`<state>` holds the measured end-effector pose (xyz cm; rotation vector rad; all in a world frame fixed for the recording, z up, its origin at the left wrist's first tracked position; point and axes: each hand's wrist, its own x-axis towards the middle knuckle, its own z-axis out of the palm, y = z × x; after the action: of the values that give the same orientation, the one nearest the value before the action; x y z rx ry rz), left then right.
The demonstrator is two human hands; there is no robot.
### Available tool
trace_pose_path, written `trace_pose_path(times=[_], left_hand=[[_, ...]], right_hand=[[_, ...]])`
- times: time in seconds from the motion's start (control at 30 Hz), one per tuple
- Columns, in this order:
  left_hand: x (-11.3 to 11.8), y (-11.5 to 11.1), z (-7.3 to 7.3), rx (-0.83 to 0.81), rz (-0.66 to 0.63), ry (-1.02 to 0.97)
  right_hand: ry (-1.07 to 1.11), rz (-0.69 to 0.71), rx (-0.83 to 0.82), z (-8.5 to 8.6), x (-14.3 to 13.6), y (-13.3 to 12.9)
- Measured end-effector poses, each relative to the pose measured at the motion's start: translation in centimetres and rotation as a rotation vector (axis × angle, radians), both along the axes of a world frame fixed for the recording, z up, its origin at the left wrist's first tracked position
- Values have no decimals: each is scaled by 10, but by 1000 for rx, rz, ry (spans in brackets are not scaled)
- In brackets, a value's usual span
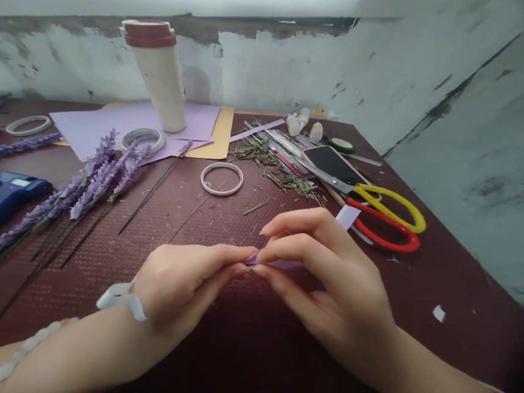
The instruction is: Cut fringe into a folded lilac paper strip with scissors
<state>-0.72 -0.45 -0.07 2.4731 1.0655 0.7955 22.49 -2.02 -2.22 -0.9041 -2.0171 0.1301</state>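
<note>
Purple paper strip [283, 264] runs between two bare hands, low over the maroon table [239, 353], near its front middle. Left hand [176, 281]: thumb and forefinger pinched on the strip's tip. Right hand [341, 283]: thumb below, fingertips above, closed on the same strip just beside; its far end pokes up behind the knuckles. Fingertips of both nearly meet; whether they touch, cannot tell. Left wrist bears a white band [119, 299] and, lower, a pale bead bracelet [21, 350]. Beyond the right hand, scissors [367, 196], one loop yellow, one red, lie with blades across a dark flat object [331, 164]. Further back: cut green stems [252, 151], small white bottles [294, 125], green tape roll [341, 145]. Centre: pale tape ring [239, 181], flat. Left side: lavender sprigs [101, 176] in a loose bunch, a single sprig [152, 194] apart, blue glue gun [19, 189] at the edge of view. Behind them, a lidded cup [160, 77] stands on lilac sheets [200, 117], yellow sheet [222, 135] partly underneath.
</note>
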Motion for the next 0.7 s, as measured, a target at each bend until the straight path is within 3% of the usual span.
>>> trace_pose_path(times=[0.7], left_hand=[[-1,3,-1,-80,-40,-94]], right_hand=[[127,8,-263,5,8,5]])
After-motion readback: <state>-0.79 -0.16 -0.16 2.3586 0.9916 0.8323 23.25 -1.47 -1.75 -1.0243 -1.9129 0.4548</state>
